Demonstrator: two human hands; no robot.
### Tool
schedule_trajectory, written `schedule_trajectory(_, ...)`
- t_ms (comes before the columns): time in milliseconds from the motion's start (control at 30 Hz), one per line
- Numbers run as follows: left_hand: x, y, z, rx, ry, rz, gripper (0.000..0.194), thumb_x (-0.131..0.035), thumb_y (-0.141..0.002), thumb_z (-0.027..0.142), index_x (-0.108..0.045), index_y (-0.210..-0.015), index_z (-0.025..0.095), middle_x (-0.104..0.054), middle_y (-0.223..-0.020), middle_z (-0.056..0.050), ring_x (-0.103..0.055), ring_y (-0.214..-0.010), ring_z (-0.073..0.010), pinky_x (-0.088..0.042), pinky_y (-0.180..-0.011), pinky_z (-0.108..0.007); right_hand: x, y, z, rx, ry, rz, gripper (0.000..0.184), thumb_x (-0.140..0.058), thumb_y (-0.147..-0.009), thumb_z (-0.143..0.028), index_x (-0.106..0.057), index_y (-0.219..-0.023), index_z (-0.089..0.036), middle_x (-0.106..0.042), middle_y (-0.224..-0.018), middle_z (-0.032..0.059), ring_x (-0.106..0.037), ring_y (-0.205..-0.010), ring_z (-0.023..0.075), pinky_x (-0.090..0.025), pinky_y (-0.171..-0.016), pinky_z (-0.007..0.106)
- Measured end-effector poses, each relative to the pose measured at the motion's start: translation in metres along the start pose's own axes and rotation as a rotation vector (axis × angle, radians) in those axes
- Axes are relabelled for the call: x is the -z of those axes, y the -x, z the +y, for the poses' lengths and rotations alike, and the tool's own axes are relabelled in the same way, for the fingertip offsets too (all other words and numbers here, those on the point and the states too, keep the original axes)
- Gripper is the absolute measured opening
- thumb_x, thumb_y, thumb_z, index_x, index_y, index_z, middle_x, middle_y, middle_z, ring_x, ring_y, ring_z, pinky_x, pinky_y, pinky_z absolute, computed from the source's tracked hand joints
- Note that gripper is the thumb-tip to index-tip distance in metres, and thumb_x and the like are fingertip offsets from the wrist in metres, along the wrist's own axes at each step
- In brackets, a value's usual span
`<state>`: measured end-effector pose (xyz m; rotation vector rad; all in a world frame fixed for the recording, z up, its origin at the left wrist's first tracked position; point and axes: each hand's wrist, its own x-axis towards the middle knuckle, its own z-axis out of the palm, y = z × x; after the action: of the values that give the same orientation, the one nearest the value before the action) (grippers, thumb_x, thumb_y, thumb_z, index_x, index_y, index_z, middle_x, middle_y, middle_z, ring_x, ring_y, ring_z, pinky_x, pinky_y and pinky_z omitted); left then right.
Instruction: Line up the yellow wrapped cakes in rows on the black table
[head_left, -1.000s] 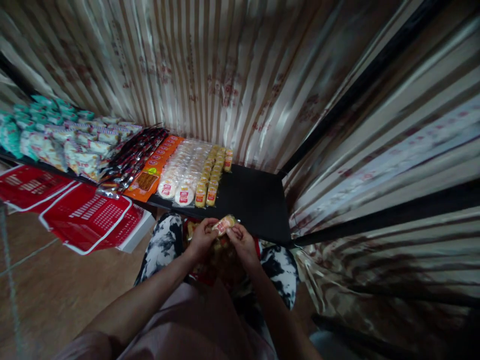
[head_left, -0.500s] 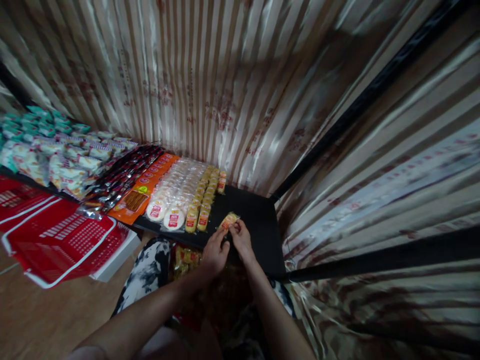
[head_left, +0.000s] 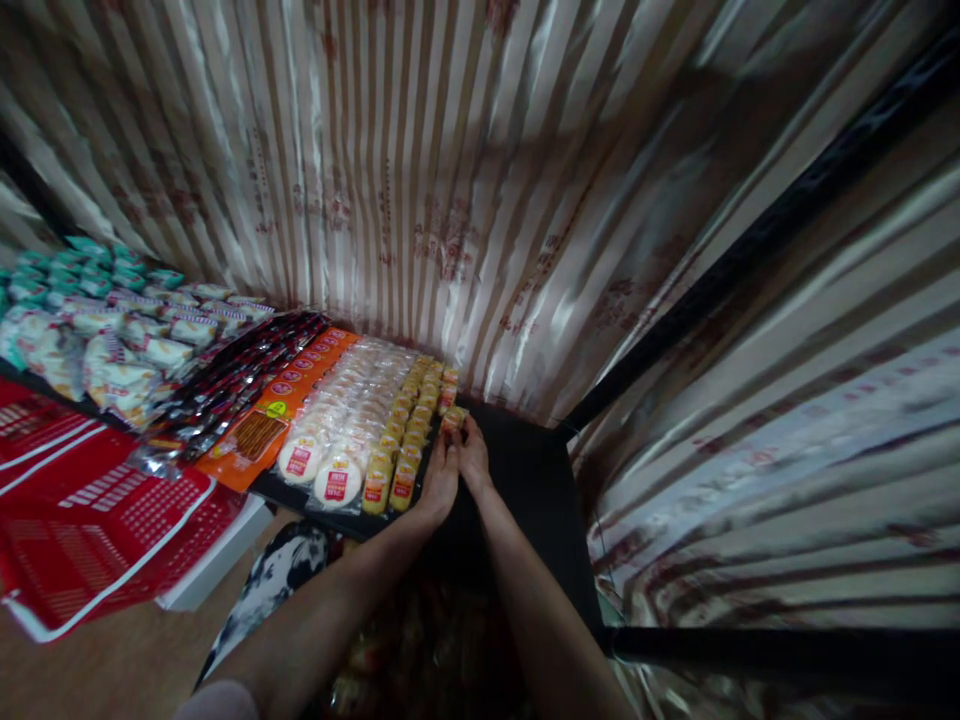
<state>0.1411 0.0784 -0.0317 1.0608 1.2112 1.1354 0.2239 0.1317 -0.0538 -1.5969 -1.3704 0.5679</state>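
Between the fingertips of my left hand [head_left: 441, 478] and my right hand [head_left: 472, 455] is a small yellow wrapped snack with a red label [head_left: 454, 418]. Both hands are closed on it, side by side over the black shelf [head_left: 517, 480]. The snack sits just in front of another yellow pack [head_left: 448, 385] at the back of the shelf. To the left of my hands run two rows of the same yellow snack packs [head_left: 403, 482]. Next to those lie rows of round white crackers in clear wrappers [head_left: 337, 482].
Further left are orange snack packs [head_left: 259, 435], dark shiny packets [head_left: 217, 380], white bags [head_left: 124, 370] and teal bags [head_left: 94, 265]. A red basket with a white handle [head_left: 97, 520] stands below. Striped curtain [head_left: 420, 180] hangs behind, and black frame poles [head_left: 720, 250] cross at right.
Both hands have moved with the yellow snack away from the shelf's front edge, back toward the single yellow pack at the rear. The camera view has shifted a little.
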Motion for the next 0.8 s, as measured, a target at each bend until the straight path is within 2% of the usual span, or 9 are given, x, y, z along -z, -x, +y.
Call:
schedule_trajectory(233, -0.004, -0.016, 0.0, -0.006, -0.078, -0.006, 0.049, -0.032, -0.091, 0.025, -0.033, -0.139, 0.014, -0.024, -0.15, -0.008, -0.02, -0.139, -0.016, -0.019, -0.115, -0.03, -0.012, -0.022, 0.009, 0.024, 0.031, 0.018, 0.049, -0.049, -0.076, -0.032, -0.052, -0.121, -0.015, -0.062, -0.102, 0.0091, -0.058, -0.095, 0.0209, -0.046, -0.088, 0.037)
schedule_trajectory(367, -0.006, -0.021, 0.0, 0.01, -0.11, 0.012, 0.048, -0.033, -0.091, 0.022, -0.035, -0.138, 0.014, -0.027, -0.149, -0.008, -0.02, -0.139, -0.0163, -0.011, -0.116, -0.031, -0.017, -0.02, 0.014, 0.01, 0.052, 0.068, 0.057, -0.053, -0.073, -0.036, -0.05, -0.124, -0.01, -0.061, -0.103, 0.0128, -0.057, -0.095, 0.0222, -0.045, -0.089, 0.038)
schedule_trajectory(500, -0.008, -0.022, 0.005, 0.047, -0.099, 0.048, 0.051, -0.036, -0.091, 0.027, -0.032, -0.139, 0.013, -0.028, -0.148, -0.01, -0.021, -0.139, -0.0188, -0.014, -0.116, -0.034, -0.019, -0.021, 0.015, 0.019, 0.079, 0.109, 0.055, -0.054, -0.073, -0.039, -0.053, -0.121, -0.011, -0.061, -0.108, 0.0141, -0.057, -0.099, 0.0235, -0.043, -0.091, 0.041)
schedule_trajectory(600, -0.009, -0.023, 0.01, 0.077, -0.065, 0.04, 0.052, -0.035, -0.091, 0.03, -0.029, -0.141, 0.015, -0.026, -0.15, -0.008, -0.021, -0.139, -0.0171, -0.015, -0.115, -0.032, -0.021, -0.027, 0.017, -0.011, 0.075, 0.097, 0.056, -0.053, -0.073, -0.04, -0.051, -0.122, -0.014, -0.063, -0.11, 0.0123, -0.059, -0.1, 0.0233, -0.044, -0.091, 0.04)
schedule_trajectory(700, -0.009, -0.026, 0.011, 0.06, -0.05, 0.034, 0.052, -0.034, -0.091, 0.029, -0.029, -0.141, 0.016, -0.026, -0.15, -0.007, -0.02, -0.139, -0.016, -0.014, -0.116, -0.03, -0.023, -0.032, 0.018, -0.062, 0.024, 0.083, 0.056, -0.053, -0.074, -0.042, -0.05, -0.124, -0.017, -0.066, -0.105, 0.0087, -0.062, -0.093, 0.021, -0.046, -0.087, 0.038)
schedule_trajectory(800, -0.01, -0.031, 0.006, 0.022, -0.041, 0.019, 0.051, -0.034, -0.091, 0.03, -0.031, -0.14, 0.017, -0.03, -0.148, -0.007, -0.019, -0.139, -0.0163, -0.014, -0.116, -0.031, -0.026, -0.035, 0.019, -0.067, -0.021, 0.092, 0.055, -0.053, -0.073, -0.042, -0.051, -0.122, -0.016, -0.066, -0.106, 0.0094, -0.062, -0.092, 0.0202, -0.047, -0.086, 0.036)
